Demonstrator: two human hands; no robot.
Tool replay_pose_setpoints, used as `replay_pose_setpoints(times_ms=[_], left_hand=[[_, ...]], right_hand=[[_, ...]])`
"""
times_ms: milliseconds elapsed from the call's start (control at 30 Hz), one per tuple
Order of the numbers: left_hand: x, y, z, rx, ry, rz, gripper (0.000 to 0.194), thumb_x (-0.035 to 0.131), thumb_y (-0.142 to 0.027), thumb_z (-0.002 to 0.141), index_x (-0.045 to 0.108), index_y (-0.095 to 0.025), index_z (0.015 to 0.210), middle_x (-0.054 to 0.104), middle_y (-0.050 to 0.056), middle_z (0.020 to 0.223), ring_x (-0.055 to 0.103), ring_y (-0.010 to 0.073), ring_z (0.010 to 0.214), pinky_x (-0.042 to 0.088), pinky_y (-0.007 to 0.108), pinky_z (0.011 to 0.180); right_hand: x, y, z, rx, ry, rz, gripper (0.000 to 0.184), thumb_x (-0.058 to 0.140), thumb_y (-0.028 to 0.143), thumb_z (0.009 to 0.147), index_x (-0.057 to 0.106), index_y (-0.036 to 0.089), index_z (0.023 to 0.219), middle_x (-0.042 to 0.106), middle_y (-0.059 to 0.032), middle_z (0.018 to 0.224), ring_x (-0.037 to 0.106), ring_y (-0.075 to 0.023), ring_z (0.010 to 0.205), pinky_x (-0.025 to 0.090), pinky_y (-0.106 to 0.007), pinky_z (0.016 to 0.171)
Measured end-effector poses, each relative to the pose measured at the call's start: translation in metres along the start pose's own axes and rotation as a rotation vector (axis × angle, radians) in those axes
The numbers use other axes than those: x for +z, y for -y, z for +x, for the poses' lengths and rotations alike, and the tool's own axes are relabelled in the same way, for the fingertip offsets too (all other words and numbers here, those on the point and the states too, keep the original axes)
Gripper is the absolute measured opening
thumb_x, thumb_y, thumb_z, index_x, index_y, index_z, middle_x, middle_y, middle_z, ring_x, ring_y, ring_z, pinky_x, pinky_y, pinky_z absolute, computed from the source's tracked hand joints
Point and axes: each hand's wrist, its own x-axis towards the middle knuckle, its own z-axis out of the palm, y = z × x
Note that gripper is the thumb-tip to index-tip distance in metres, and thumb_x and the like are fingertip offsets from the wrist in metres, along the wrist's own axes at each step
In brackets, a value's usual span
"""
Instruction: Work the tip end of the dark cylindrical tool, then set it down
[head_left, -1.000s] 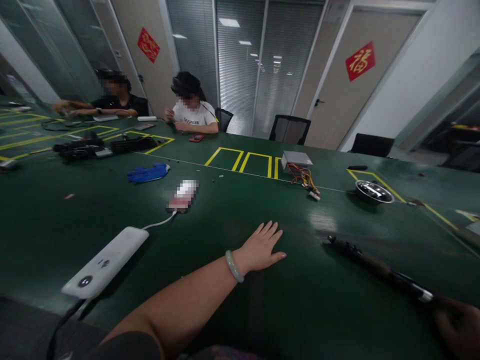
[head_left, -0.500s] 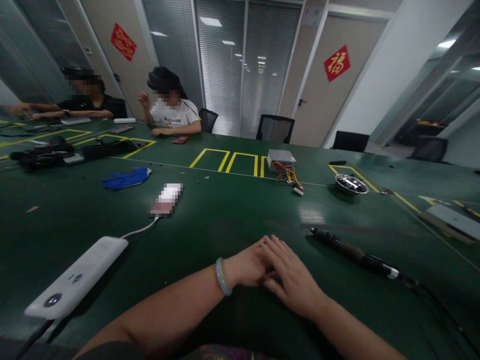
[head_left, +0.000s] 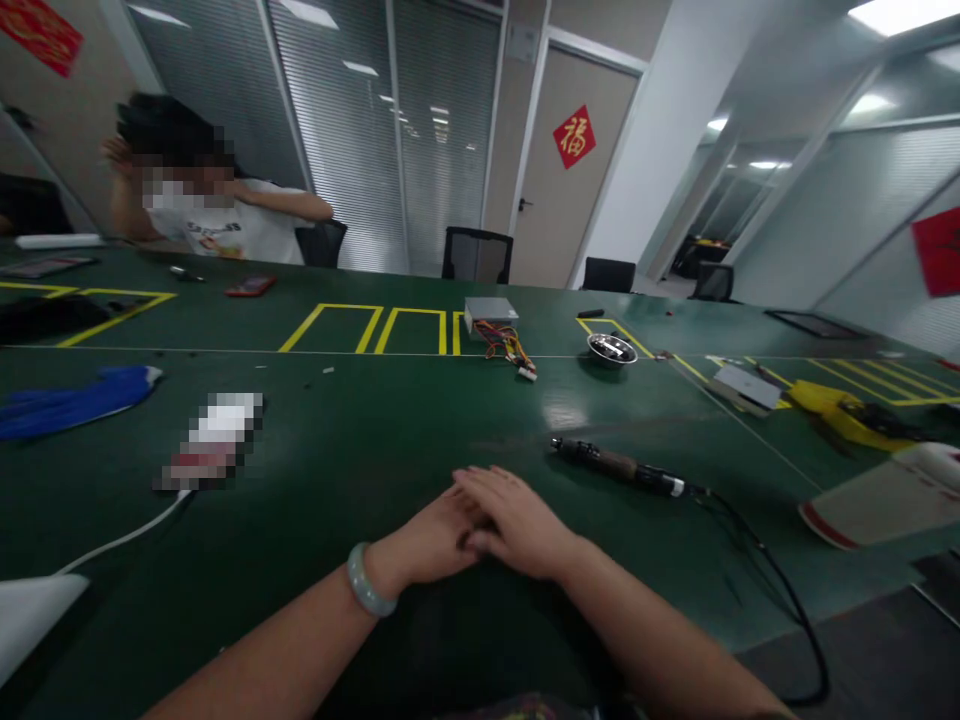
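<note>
1. Black cylindrical tool (head_left: 619, 467): lying on the green table (head_left: 390, 430), right of the hands, near them, not touched by either.
2. Long axis runs mostly left-right, slightly diagonal. Narrow tip points left and a bit away from the wearer; rear end with the white band sits right and a bit closer.
3. Black cord (head_left: 769, 555) leaves the rear end, curves right, then down past the near table edge.
4. Right hand (head_left: 525, 525): laid over the left hand's fingers. Own fingers side by side, loosely extended, thumb apart from them. No object in it, only contact with the other hand.
5. Left hand (head_left: 427, 540): under the right, pale green bangle (head_left: 367, 580) at the wrist. Fingers mostly covered; can't tell how far they're curled, or whether anything sits under the palm.
6. Beyond the hands: grey metal box (head_left: 491, 312) with coloured wires (head_left: 501, 342) spilling toward the wearer; shiny metal bowl (head_left: 611, 350) to its right, well apart.
7. Left side: blurred-out phone-like device (head_left: 214, 440) with white cable (head_left: 127, 535), long axis slanting away to the right. Blue glove (head_left: 82, 400) just beyond, further left.
8. Far left, across the table: co-worker in a white shirt (head_left: 247, 225), arms raised.
</note>
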Motion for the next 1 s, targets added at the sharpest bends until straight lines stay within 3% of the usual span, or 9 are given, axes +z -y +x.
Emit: replay_pose_setpoints(times_ms=[100,233,300,367,467,733,1000], left_hand=[[-0.014,0.0,-0.003,0.012,0.082,-0.025,0.059,0.04,-0.049,0.097,0.023,-0.031,0.15,0.019,0.002,0.158,0.017,0.0229,0.146,0.012,0.046,0.12],[-0.021,-0.003,-0.004,-0.007,0.098,-0.05,0.06,0.036,-0.053,0.097,0.021,-0.031,0.151,0.017,0.002,0.159,0.015,0.0217,0.147,0.011,0.043,0.119],[-0.022,-0.005,-0.003,-0.013,0.102,-0.05,0.06,0.036,-0.053,0.097,0.022,-0.031,0.151,0.017,0.002,0.159,0.014,0.0212,0.147,0.011,0.042,0.12],[-0.022,-0.005,-0.003,-0.013,0.109,-0.044,0.059,0.036,-0.053,0.097,0.023,-0.031,0.151,0.017,0.002,0.159,0.014,0.0209,0.147,0.01,0.041,0.12],[-0.021,-0.005,-0.004,-0.002,0.102,-0.033,0.06,0.039,-0.052,0.097,0.024,-0.03,0.15,0.018,0.003,0.158,0.013,0.0209,0.147,0.011,0.042,0.119],[-0.021,-0.004,-0.006,0.017,0.096,-0.049,0.061,0.035,-0.054,0.097,0.024,-0.026,0.15,0.019,0.006,0.158,0.012,0.0217,0.147,0.011,0.047,0.119],[-0.024,-0.007,-0.007,0.016,0.093,-0.027,0.06,0.039,-0.049,0.097,0.027,-0.023,0.149,0.021,0.006,0.158,0.011,0.0218,0.147,0.012,0.045,0.119]], right_hand=[[-0.038,-0.062,-0.029,0.402,-0.291,-0.161,0.057,0.05,0.04,0.092,0.038,0.024,0.145,0.044,-0.007,0.146,0.037,-0.0217,0.135,0.027,-0.041,0.112],[-0.082,-0.149,-0.108,0.959,-0.54,-0.324,0.049,0.041,0.052,0.092,0.065,0.02,0.12,0.063,-0.0123,0.122,0.056,-0.0279,0.111,0.041,-0.041,0.095],[-0.092,-0.178,-0.148,1.249,-0.563,-0.26,0.058,0.035,0.062,0.089,0.073,0.02,0.104,0.07,-0.0133,0.099,0.062,-0.0282,0.091,0.045,-0.038,0.079],[-0.092,-0.194,-0.176,1.383,-0.557,-0.148,0.065,0.034,0.068,0.086,0.076,0.019,0.093,0.07,-0.0125,0.085,0.061,-0.0267,0.079,0.043,-0.035,0.067],[-0.086,-0.202,-0.19,1.397,-0.558,-0.034,0.072,0.035,0.074,0.081,0.077,0.016,0.087,0.068,-0.0125,0.078,0.06,-0.0255,0.072,0.04,-0.034,0.062],[-0.083,-0.212,-0.187,1.38,-0.443,-0.019,0.072,0.038,0.076,0.077,0.078,0.018,0.092,0.066,-0.0152,0.073,0.059,-0.028,0.067,0.04,-0.039,0.064],[-0.08,-0.209,-0.176,1.34,-0.465,-0.046,0.065,0.045,0.07,0.078,0.079,0.017,0.092,0.067,-0.0219,0.087,0.058,-0.0295,0.067,0.037,-0.042,0.06]])
